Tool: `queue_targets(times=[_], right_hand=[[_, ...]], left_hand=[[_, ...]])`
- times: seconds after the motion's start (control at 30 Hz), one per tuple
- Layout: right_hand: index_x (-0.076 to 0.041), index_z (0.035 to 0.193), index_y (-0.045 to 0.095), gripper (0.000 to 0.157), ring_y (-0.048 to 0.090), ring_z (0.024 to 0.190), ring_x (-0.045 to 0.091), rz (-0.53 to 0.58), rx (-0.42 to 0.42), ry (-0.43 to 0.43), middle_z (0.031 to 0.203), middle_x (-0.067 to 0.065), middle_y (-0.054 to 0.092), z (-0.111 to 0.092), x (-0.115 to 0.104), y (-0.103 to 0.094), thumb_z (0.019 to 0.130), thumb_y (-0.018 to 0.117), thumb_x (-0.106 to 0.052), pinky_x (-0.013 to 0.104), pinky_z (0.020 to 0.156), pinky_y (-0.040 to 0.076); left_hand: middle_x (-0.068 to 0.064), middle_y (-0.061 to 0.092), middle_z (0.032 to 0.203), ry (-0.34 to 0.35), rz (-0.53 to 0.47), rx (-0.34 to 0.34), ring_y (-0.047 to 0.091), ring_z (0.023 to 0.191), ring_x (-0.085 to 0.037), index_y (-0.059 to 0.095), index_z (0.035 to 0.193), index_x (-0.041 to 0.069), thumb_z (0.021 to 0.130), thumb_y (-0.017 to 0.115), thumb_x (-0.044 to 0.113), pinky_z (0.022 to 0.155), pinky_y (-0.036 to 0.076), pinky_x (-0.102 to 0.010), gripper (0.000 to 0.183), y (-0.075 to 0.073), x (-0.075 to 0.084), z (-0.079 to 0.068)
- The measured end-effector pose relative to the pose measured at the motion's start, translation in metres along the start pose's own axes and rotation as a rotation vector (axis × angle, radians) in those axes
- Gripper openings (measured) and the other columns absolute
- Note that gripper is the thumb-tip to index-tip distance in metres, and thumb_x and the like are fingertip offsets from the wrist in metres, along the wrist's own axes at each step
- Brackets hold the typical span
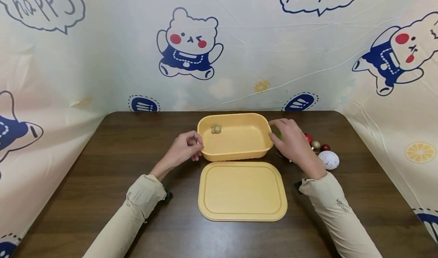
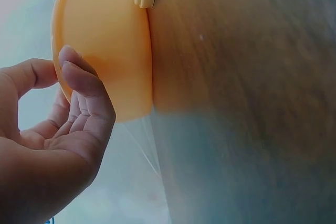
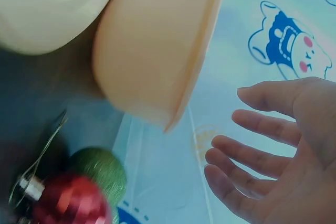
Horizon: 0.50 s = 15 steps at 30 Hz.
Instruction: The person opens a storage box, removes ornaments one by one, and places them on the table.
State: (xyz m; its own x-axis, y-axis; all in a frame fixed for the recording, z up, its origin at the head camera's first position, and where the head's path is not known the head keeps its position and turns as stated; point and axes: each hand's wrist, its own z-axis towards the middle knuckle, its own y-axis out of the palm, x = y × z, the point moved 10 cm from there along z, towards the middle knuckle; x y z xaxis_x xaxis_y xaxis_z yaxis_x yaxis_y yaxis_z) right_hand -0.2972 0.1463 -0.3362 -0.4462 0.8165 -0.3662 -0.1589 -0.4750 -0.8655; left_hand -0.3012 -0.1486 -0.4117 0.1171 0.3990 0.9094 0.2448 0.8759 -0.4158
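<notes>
A yellow plastic box [image 1: 239, 140] stands at the back middle of the table, with a small gold bauble [image 1: 216, 129] inside near its left end. My left hand [image 1: 184, 148] pinches the box's left rim between thumb and finger, as the left wrist view shows. To the right of the box is my right hand [image 1: 295, 145], its fingers spread and slightly bent. It holds nothing, and in the right wrist view a gap separates it from the box wall [image 3: 152, 51]. The matching yellow lid [image 1: 243, 192] lies flat in front of the box.
Beside and partly behind the right hand lie a red bauble [image 1: 308, 138], a gold bauble [image 1: 316, 145], a dark red ball [image 1: 325, 147] and a white speckled ball [image 1: 329, 160]. A green glittery ball [image 3: 102, 169] is there too. A printed cloth [image 1: 239, 60] hangs behind the table.
</notes>
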Motion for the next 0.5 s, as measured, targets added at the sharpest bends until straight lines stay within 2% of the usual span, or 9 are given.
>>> queue_targets(times=[0.27, 0.5], right_hand=[[-0.002, 0.123, 0.065, 0.031, 0.051, 0.120, 0.037, 0.032, -0.001, -0.065, 0.127, 0.020, 0.061, 0.019, -0.033, 0.012, 0.097, 0.065, -0.018, 0.053, 0.102, 0.045], [-0.004, 0.124, 0.064, 0.031, 0.051, 0.123, 0.035, 0.070, -0.057, -0.087, 0.129, 0.017, 0.061, 0.038, -0.056, 0.034, 0.097, 0.065, -0.019, 0.052, 0.103, 0.043]], left_hand=[[-0.015, 0.065, 0.071, 0.013, 0.013, -0.003, 0.063, 0.055, -0.027, 0.060, 0.100, 0.000, 0.094, 0.063, 0.004, 0.055, 0.057, -0.046, 0.008, -0.001, 0.001, 0.000], [-0.013, 0.064, 0.069, -0.003, 0.024, -0.010, 0.062, 0.054, -0.025, 0.060, 0.096, 0.003, 0.091, 0.063, 0.002, 0.051, 0.056, -0.038, 0.006, -0.002, 0.002, -0.001]])
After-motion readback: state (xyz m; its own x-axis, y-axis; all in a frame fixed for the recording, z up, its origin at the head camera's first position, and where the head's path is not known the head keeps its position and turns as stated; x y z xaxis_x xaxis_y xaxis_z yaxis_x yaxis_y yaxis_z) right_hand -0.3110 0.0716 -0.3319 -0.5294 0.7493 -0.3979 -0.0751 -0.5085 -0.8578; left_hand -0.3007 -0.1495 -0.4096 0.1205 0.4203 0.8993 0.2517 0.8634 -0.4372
